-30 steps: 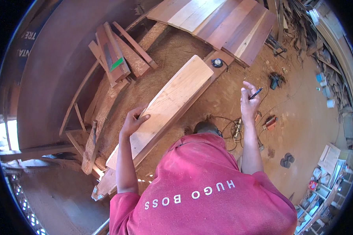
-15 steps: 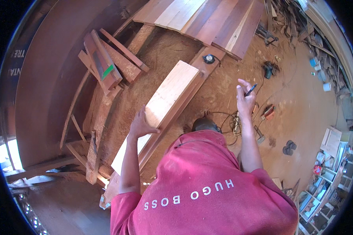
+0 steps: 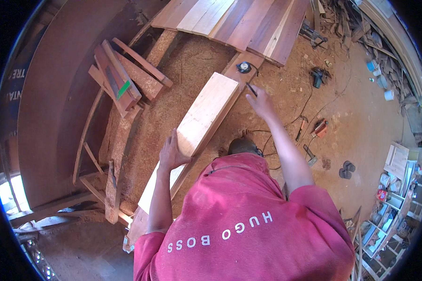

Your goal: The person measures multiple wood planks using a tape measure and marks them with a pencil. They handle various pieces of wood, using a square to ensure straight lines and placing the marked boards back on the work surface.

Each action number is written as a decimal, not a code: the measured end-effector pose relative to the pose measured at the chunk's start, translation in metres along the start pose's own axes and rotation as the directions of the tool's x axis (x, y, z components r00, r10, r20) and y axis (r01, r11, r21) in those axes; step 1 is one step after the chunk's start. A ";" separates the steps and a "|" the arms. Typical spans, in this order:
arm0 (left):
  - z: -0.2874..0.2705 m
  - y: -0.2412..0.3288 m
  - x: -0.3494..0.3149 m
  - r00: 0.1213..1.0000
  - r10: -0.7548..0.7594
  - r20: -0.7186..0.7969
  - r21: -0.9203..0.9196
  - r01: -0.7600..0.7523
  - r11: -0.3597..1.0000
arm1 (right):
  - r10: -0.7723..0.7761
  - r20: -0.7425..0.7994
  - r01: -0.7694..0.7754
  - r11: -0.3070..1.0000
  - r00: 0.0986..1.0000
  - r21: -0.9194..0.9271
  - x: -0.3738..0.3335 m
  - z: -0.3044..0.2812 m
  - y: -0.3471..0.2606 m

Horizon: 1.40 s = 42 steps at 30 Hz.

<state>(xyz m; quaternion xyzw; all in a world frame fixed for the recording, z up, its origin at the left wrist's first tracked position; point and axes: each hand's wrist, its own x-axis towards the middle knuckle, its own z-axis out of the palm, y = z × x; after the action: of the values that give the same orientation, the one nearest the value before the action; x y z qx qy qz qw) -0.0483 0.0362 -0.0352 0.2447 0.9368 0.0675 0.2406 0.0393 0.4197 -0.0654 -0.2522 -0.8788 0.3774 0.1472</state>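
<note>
A thick pale wooden board [image 3: 206,110] lies slantwise on a longer reddish-brown plank [image 3: 234,70]. My left hand [image 3: 172,153] grips the pale board near its middle, with thumb and fingers spread across it. Beyond the board's far end, my right hand [image 3: 261,103] pinches a slim dark pencil [image 3: 252,90]. Its tip points at the reddish plank beside that end; whether it touches cannot be made out. Just past it, a round black tape measure [image 3: 243,67] rests on the plank.
Joined planks [image 3: 239,23] form a panel at the far side. Stacked timber pieces [image 3: 126,77] lean at the left. On the dusty floor are a power tool [image 3: 320,76], a hammer [image 3: 301,128], an orange-and-dark tool [image 3: 320,128] and cords. Shelving [image 3: 391,206] stands at the right.
My right hand has swung left and farther away, bringing the pencil from above the floor to the board's far end. My left hand keeps its hold on the board.
</note>
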 end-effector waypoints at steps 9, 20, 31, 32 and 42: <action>0.005 -0.006 -0.002 0.998 0.018 -0.059 -0.051 -0.021 0.998 | -0.152 0.235 0.206 0.952 0.960 -0.228 0.056 0.030 0.018; 0.000 -0.031 -0.048 0.921 -0.278 -0.272 -0.183 0.234 0.955 | -0.242 0.324 0.337 0.898 0.915 -0.281 0.076 0.033 0.029; 0.170 -0.224 -0.300 0.334 -0.932 -0.141 -0.849 0.443 0.287 | -0.291 0.435 0.370 0.922 0.852 -0.110 0.090 0.033 0.038; 0.151 -0.204 -0.285 0.446 -0.887 -0.123 -0.780 0.509 0.364 | -0.347 0.413 0.405 0.912 0.842 -0.060 0.088 0.029 0.038; 0.163 -0.179 -0.290 0.379 -0.838 -0.393 -0.692 0.478 0.540 | -0.248 0.463 0.357 0.919 0.851 -0.165 0.089 0.029 0.022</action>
<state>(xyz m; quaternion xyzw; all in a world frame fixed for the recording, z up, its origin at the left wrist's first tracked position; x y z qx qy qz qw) 0.1761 -0.2603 -0.1004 -0.2768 0.9191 0.2713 -0.0713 -0.0404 0.4645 -0.0953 -0.0357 -0.9577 0.2845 -0.0259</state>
